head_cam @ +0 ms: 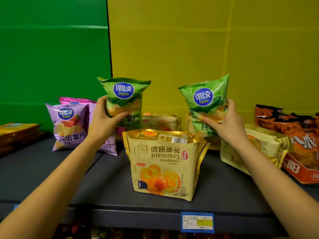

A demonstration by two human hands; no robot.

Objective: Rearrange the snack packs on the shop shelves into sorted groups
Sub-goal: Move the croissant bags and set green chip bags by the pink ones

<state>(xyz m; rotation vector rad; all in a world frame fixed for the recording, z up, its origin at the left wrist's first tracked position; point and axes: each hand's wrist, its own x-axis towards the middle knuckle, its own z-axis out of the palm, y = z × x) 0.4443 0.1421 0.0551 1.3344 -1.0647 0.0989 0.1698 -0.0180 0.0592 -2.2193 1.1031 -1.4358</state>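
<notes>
My left hand (pixel 103 118) grips a green chip bag (pixel 123 97) by its lower half, held upright above the shelf. My right hand (pixel 222 121) grips a second green chip bag (pixel 205 99), tilted slightly, to the right of the first. Between and below them a yellow croissant pack (pixel 165 163) stands upside down on the dark shelf (pixel 51 169). Purple chip bags (pixel 69 126) stand at the left, partly behind my left wrist. Another croissant pack (pixel 255 147) lies under my right forearm, and one more croissant pack (pixel 160 121) sits behind the middle one.
Orange snack bags (pixel 293 131) lie piled at the far right. A flat stack of orange packs (pixel 17 133) sits at the far left. Green and yellow back panels rise behind the shelf. A blue price tag (pixel 197 222) hangs on the shelf's front edge.
</notes>
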